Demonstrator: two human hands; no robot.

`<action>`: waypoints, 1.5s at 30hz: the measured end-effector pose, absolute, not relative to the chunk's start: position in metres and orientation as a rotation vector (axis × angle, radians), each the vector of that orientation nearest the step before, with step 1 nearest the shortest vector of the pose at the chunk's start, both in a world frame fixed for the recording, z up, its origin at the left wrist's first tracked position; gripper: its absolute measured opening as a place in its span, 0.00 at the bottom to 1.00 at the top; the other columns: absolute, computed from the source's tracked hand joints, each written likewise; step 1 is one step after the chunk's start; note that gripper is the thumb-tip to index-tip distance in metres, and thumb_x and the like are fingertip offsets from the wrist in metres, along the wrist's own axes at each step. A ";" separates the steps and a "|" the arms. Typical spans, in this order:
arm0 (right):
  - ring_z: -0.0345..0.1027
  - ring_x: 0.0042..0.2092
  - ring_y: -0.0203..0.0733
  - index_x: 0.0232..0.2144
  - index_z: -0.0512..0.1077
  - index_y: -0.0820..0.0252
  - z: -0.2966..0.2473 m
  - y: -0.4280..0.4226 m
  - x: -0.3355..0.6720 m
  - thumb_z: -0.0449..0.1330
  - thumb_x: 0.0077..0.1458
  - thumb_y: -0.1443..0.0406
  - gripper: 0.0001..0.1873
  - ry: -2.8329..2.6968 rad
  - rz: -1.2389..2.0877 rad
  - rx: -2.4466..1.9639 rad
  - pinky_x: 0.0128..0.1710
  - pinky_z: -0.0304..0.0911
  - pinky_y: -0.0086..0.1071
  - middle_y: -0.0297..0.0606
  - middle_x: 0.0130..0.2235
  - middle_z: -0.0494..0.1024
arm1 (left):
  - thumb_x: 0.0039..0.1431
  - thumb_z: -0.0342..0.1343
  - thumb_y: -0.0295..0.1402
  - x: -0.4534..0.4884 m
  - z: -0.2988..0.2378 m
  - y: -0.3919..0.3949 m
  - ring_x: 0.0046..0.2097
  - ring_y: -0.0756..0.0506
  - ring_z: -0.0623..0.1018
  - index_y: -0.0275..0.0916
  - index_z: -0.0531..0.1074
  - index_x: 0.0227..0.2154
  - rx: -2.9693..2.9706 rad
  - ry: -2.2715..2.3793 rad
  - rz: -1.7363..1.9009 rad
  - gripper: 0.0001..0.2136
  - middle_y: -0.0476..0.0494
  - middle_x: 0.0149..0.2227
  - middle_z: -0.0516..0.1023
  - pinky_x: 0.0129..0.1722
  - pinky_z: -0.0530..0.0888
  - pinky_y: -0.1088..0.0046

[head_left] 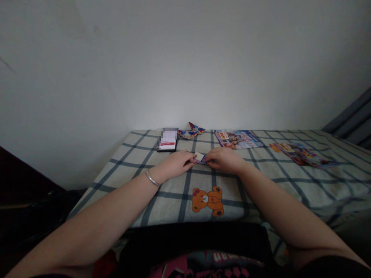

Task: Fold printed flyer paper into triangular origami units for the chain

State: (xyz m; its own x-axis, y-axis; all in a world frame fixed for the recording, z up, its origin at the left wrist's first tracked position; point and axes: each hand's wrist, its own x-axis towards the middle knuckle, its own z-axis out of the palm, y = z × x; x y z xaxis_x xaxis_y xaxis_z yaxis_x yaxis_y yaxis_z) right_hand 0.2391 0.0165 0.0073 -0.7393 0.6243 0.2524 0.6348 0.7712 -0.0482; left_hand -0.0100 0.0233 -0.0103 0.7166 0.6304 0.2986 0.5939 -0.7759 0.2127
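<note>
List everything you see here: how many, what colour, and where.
small paper piece: one, purple and white, pinched between both hands
phone: one, black, screen lit white, beyond the left hand
folded paper shape: one, red, blue and yellow, by the wall
printed sheets: two, multicoloured, one beyond the right hand, the other farther right
checked cloth: one, pale with dark lines, under everything
bear print: one, orange, near edge of cloth
bracelet: one, silver, left wrist
left hand: one, on paper piece
right hand: one, on paper piece
</note>
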 end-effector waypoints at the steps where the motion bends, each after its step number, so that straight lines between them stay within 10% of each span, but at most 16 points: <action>1: 0.72 0.43 0.42 0.39 0.78 0.58 0.008 0.016 0.238 0.57 0.58 0.66 0.10 -2.705 -0.066 -1.012 0.43 0.63 0.32 0.40 0.40 0.80 | 0.62 0.53 0.29 -0.010 -0.011 0.023 0.42 0.46 0.75 0.38 0.72 0.38 2.803 1.019 0.556 0.04 0.44 0.40 0.75 0.44 0.71 0.70; 16: 0.66 0.34 0.37 0.31 0.75 0.61 0.005 0.016 0.235 0.57 0.55 0.68 0.06 -2.503 0.183 -1.172 0.34 0.57 0.28 0.37 0.33 0.77 | 0.61 0.56 0.31 0.001 -0.004 0.014 0.37 0.46 0.73 0.36 0.71 0.26 2.804 1.152 0.637 0.09 0.45 0.30 0.74 0.39 0.69 0.69; 45: 0.72 0.42 0.41 0.39 0.78 0.55 -0.005 0.024 0.216 0.57 0.60 0.59 0.11 -2.286 0.173 -1.610 0.39 0.62 0.30 0.37 0.41 0.81 | 0.63 0.56 0.30 0.002 -0.015 0.023 0.43 0.43 0.73 0.36 0.76 0.45 2.866 1.095 0.725 0.10 0.41 0.38 0.78 0.46 0.71 0.65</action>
State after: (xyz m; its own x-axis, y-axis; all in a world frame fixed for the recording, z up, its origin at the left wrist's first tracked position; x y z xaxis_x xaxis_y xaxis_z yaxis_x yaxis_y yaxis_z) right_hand 0.2156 0.0240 -0.0053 -0.3006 0.9318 0.2034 0.8906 0.3506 -0.2898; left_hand 0.0025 0.0225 -0.0149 0.6532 0.6288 0.4218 0.6339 -0.7588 0.1496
